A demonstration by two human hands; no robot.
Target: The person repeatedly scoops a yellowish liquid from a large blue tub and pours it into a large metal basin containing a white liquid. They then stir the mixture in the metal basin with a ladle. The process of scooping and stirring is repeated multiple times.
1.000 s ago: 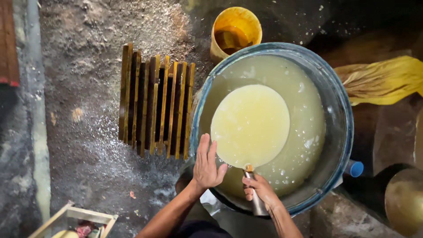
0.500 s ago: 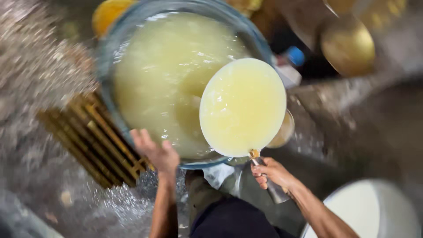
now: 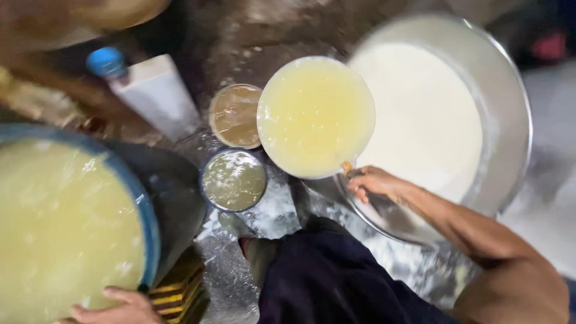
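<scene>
- Where the right hand (image 3: pixel 373 183) closes round a short handle, it carries a wide round ladle pan (image 3: pixel 316 117) brim-full of pale yellow liquid; fingers wrapped tight, wrist low.
- Ladle pan hangs in the air, its far edge over the rim of the big metal basin (image 3: pixel 510 108) that holds white liquid, its near edge over the wet floor (image 3: pixel 282 210).
- Just beside the pan, lower left: two small round bowls, one with brownish liquid (image 3: pixel 235 116), one with cloudy greenish liquid (image 3: pixel 234 180). They sit near each other, apart from the pan.
- Left hand (image 3: pixel 117 309) rests at the bottom edge, fingers spread flat against the rim of the blue-rimmed tub (image 3: pixel 147 222) full of the same yellow liquid; holding nothing that I can tell.
- Behind: a white block-like container (image 3: pixel 157 96) with a blue cap (image 3: pixel 105 61) next to it; a dark trouser leg (image 3: pixel 336 276) and a foot (image 3: pixel 258 255) between tub and basin.
- Risk, as judged: pan is filled to the lip and held by one hand at one side, so a small tilt would slop liquid onto the floor or into the small bowls.
- Floor looks wet; a slip with the foot so near would tip the load.
</scene>
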